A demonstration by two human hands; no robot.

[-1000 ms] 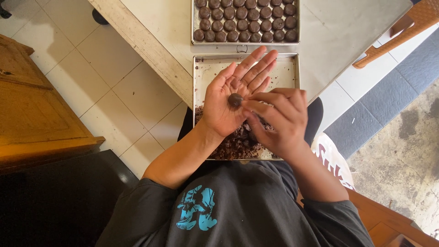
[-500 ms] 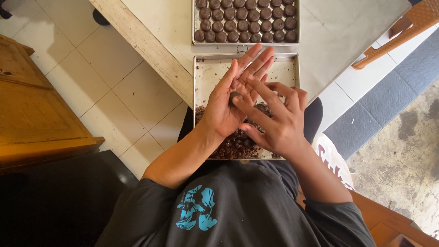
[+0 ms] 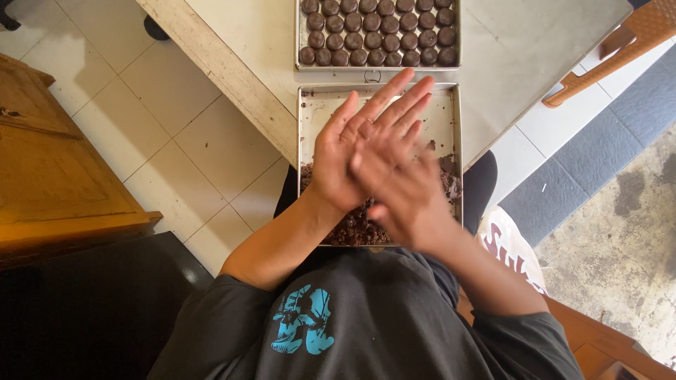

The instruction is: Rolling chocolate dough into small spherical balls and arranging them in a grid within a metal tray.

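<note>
2 hands press flat together at frame centre, left hand [image 3: 352,158] under the blurred right hand [image 3: 405,193], fingers stretched open; whatever lies between them is hidden. Below sits a metal tray [image 3: 308,127] of dark crumbly dough [image 3: 352,229], which looks soft, sticky, light, best pinched gently. Finished balls [image 3: 380,28] fill the upper tray.

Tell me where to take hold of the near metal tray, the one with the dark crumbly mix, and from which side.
Grip the near tray by its raised right rim, coming in from the right. That long edge is bare and overhangs past the table's corner, so fingers could likely hook under it. The left hand and right hand, pressed palm to palm, hang over its middle, and the tray of dark balls crowds the far edge.
</note>
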